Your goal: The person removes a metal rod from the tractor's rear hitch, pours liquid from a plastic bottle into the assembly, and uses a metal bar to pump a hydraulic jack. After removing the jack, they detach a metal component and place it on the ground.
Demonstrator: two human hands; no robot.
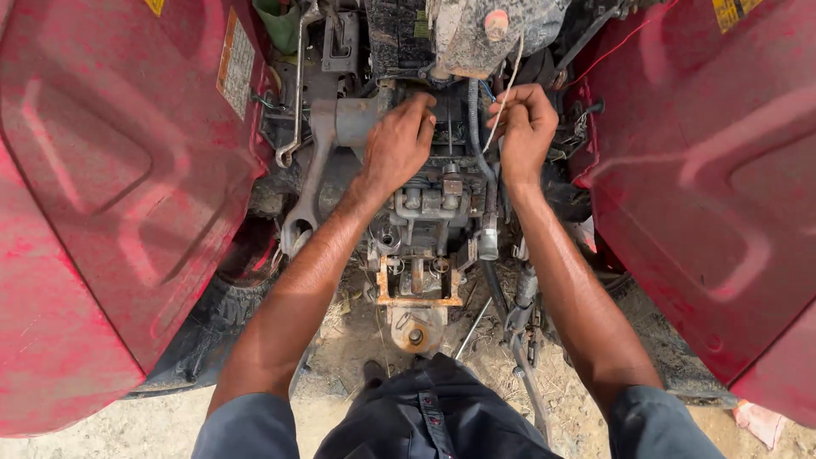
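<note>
Left hand point(398, 144) is pressing closed fingers on the greasy, heavy housing point(425, 204); right hand point(523, 127) is gripping a thin, limp cord point(512, 72), best pinched firmly.

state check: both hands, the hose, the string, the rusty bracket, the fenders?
left hand: fingers curled, pressed on the grey housing
right hand: closed on the string
black hose: hanging, attached
rusty bracket: mounted, corroded
red fenders: dusty, in place

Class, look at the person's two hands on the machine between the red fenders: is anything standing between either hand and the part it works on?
Nothing visible does. The left hand rests directly on the grey housing; the right hand is closed on the pale cord, beside the black hose.
</note>
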